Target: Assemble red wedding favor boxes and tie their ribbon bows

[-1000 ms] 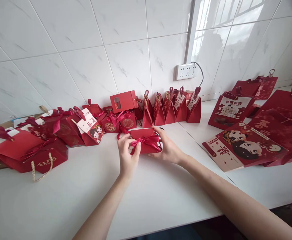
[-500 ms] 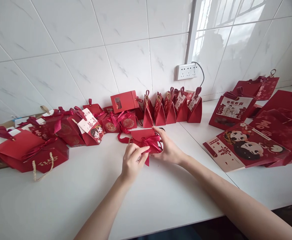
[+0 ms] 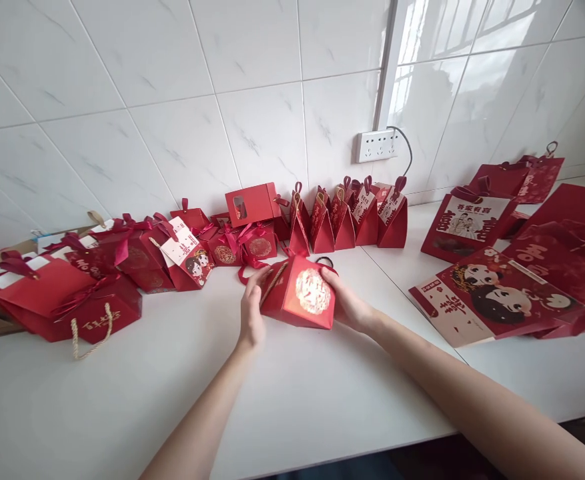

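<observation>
A small red gift box (image 3: 302,292) with a pale round emblem on its upturned face is tipped toward me just above the white counter (image 3: 282,400). My left hand (image 3: 251,310) grips its left side with fingers curled round the edge. On the box's right side my right hand (image 3: 348,301) holds it the same way. A red ribbon (image 3: 248,268) trails out behind the box, toward the row at the wall.
Several red gift boxes and small bags (image 3: 342,220) line the tiled wall. Larger red bags with rope handles (image 3: 67,300) lie at the left. Flat red bags with cartoon prints (image 3: 502,293) are stacked at the right. A wall socket (image 3: 376,145) sits above.
The box was lying with its ribbon bow facing up while my fingers worked the ribbon. Now both hands have turned it over, so the emblem face shows.
</observation>
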Demonstrator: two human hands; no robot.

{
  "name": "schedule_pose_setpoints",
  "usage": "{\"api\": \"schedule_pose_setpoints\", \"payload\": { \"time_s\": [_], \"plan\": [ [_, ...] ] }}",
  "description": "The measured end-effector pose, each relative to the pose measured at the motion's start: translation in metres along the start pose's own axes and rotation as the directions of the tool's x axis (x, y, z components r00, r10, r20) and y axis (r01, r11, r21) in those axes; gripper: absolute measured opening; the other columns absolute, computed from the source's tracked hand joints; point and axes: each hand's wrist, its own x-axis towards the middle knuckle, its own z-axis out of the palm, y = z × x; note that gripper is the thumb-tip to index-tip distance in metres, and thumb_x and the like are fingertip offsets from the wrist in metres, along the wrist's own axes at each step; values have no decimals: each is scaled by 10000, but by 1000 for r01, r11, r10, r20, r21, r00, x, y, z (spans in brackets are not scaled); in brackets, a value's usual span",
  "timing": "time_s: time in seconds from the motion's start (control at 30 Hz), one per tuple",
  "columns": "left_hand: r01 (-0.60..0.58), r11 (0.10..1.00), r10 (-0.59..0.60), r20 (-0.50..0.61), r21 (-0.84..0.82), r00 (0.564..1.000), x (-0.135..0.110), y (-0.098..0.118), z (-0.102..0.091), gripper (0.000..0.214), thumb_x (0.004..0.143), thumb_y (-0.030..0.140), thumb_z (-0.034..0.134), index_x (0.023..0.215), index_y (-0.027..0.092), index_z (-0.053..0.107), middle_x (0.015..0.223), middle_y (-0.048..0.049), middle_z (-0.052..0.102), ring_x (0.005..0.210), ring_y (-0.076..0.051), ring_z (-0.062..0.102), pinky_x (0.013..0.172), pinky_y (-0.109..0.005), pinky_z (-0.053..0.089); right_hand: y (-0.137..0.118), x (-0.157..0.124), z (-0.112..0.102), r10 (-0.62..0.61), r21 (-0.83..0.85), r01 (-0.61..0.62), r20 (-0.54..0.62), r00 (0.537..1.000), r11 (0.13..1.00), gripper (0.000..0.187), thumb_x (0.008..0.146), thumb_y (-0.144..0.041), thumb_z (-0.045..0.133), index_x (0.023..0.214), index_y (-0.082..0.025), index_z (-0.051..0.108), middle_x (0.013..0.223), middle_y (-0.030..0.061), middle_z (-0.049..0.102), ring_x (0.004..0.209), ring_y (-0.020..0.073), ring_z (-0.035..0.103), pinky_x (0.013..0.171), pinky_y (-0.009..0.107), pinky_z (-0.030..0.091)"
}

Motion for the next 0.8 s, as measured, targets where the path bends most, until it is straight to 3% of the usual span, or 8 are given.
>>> {"api": "schedule_pose_setpoints", "payload": {
  "time_s": [0.1, 0.2, 0.37, 0.47, 0.53, 0.63, 0.7, 0.8],
  "plan": [
    [-5, 996, 15, 111, -94, 994, -5, 7, 3, 579, 841, 579, 427, 1261, 194, 530, 1309, -107, 556, 1216, -286, 509, 942, -390, 462, -3, -1, 2, 181, 237, -178, 12, 983, 955, 519, 854, -658, 356, 911, -186, 565, 730, 50, 651, 658, 197, 654, 614, 353, 564],
    [-26, 998, 37, 174, -65, 984, -8, 11, 6, 608, 832, 586, 435, 1272, 176, 525, 1263, -124, 582, 1130, -296, 556, 828, -381, 492, -7, -3, 4, 154, 322, -168, 70, 986, 932, 452, 864, -593, 371, 890, -188, 570, 745, 60, 659, 687, 193, 661, 675, 363, 577],
    [-27, 1000, 29, 213, -15, 977, -10, 9, 8, 597, 851, 582, 389, 1257, 167, 532, 1254, -141, 584, 1094, -293, 574, 804, -393, 493, -6, -2, 3, 74, 132, -86, 89, 993, 988, 579, 831, -701, 290, 979, -213, 565, 850, 84, 673, 814, 227, 665, 760, 424, 563],
    [-21, 999, 26, 127, -48, 992, -8, 5, 8, 603, 851, 592, 388, 1307, 207, 471, 1312, -131, 543, 1178, -283, 536, 879, -397, 486, -2, -1, 0, -132, -118, 124, -58, 990, 985, 684, 823, -746, 218, 1088, -203, 538, 936, 105, 664, 894, 272, 645, 772, 454, 553],
    [-86, 995, 84, -38, -46, 996, -5, 3, 6, 631, 836, 611, 412, 1350, 245, 399, 1417, -121, 439, 1269, -274, 465, 944, -393, 462, -1, -2, -3, -450, -399, 371, -122, 885, 838, 677, 798, -751, 337, 1167, -206, 496, 1068, 118, 622, 1014, 301, 600, 848, 463, 526],
    [-115, 991, 119, -60, 65, 991, 1, 0, -1, 819, 729, 679, 530, 1389, 239, 326, 1470, -146, 357, 1311, -296, 417, 1002, -413, 428, -1, -4, -7, -683, -776, 507, 139, 717, 375, 774, 661, -685, 631, 1242, -212, 435, 1245, 147, 486, 1173, 336, 484, 938, 490, 474],
    [-8, 983, -25, 172, 185, 985, 4, 1, -7, 935, 661, 645, 637, 1412, 209, 291, 1365, -167, 482, 1259, -311, 478, 1003, -444, 431, -1, -4, -9, -568, -856, 470, 281, 774, 216, 758, 657, -600, 687, 1246, -200, 430, 1226, 156, 466, 1161, 327, 482, 927, 494, 478],
    [127, 946, -254, 434, 299, 865, 5, 5, -14, 992, 659, 513, 711, 1452, 202, 202, 1212, -138, 602, 1188, -302, 549, 998, -485, 440, 0, -2, -10, -398, -863, 410, 280, 874, 295, 667, 730, -492, 677, 1257, -178, 412, 1173, 144, 495, 1089, 285, 537, 918, 467, 487]
  ]
}}
